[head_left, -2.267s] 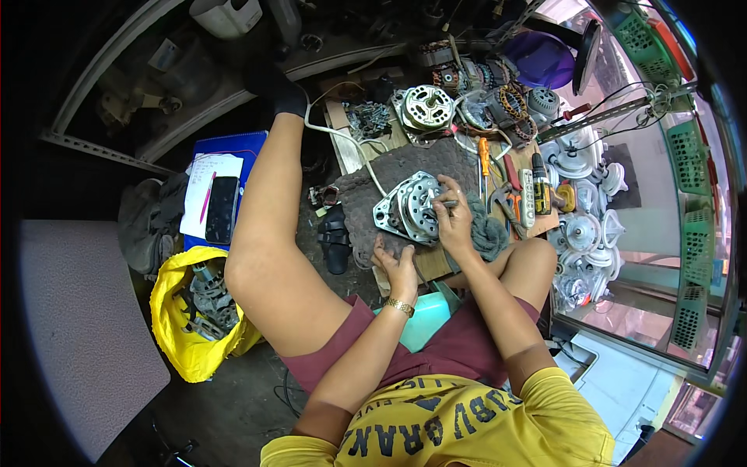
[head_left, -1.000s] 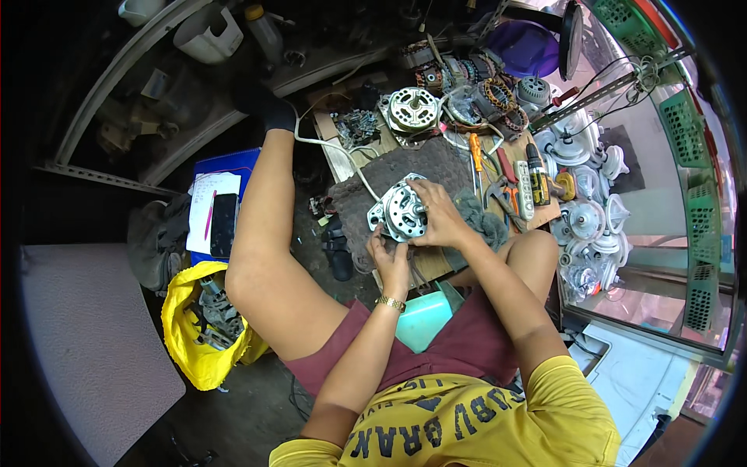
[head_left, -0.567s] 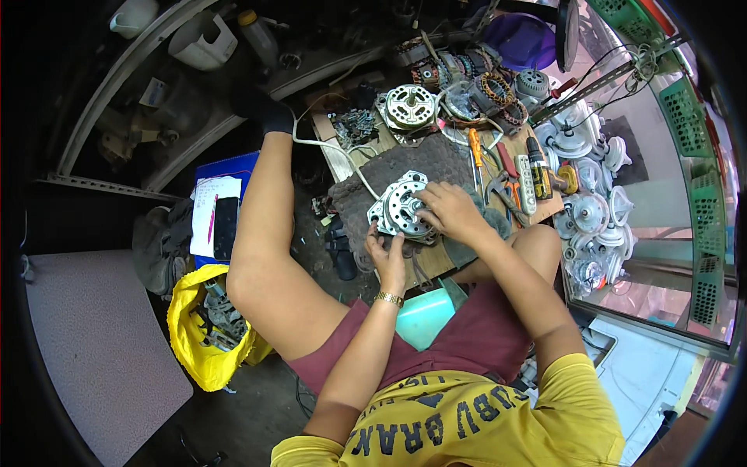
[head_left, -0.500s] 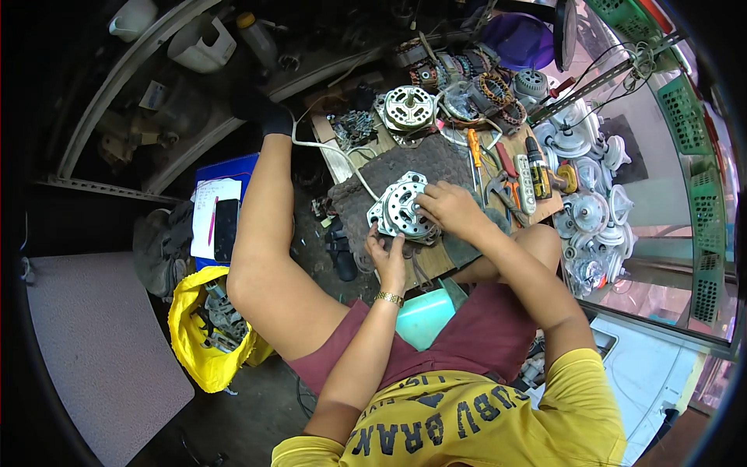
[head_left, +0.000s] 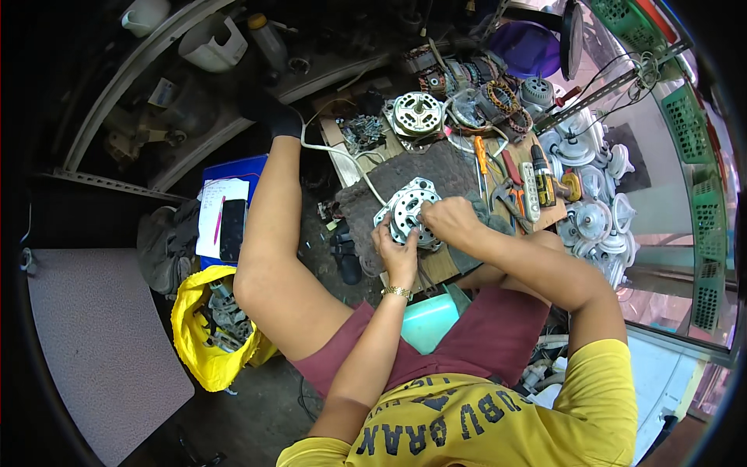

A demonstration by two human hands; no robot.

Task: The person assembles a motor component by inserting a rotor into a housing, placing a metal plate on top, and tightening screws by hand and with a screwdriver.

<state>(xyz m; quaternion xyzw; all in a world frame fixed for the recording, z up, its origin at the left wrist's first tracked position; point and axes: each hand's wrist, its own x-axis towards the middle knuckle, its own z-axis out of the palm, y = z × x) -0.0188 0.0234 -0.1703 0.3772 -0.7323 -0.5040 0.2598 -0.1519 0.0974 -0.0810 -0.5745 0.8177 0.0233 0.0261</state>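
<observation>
A round silvery electric motor (head_left: 405, 208) with a vented metal cover lies on a dark, worn cloth (head_left: 445, 165) on the low wooden bench before me. My left hand (head_left: 396, 253) grips its near left rim, with the thumb along the near edge. Bent over the right side of the cover, my right hand (head_left: 450, 219) has its fingers pinched close to the centre; they hide the shaft area. A pale cable (head_left: 371, 185) runs from the motor's far left side toward my foot.
Beyond the cloth stand a second motor (head_left: 417, 114) and several copper-wound coils (head_left: 500, 95). To the right lie an orange screwdriver (head_left: 481, 156), pliers (head_left: 512, 199), a power strip (head_left: 531, 192) and a drill (head_left: 541, 167). A yellow sack (head_left: 189, 342) of parts stands at left.
My right hand's fingers have curled in tighter over the motor's middle, and that elbow has swung outward. My left hand keeps its grip on the rim. The whole view has shifted slightly.
</observation>
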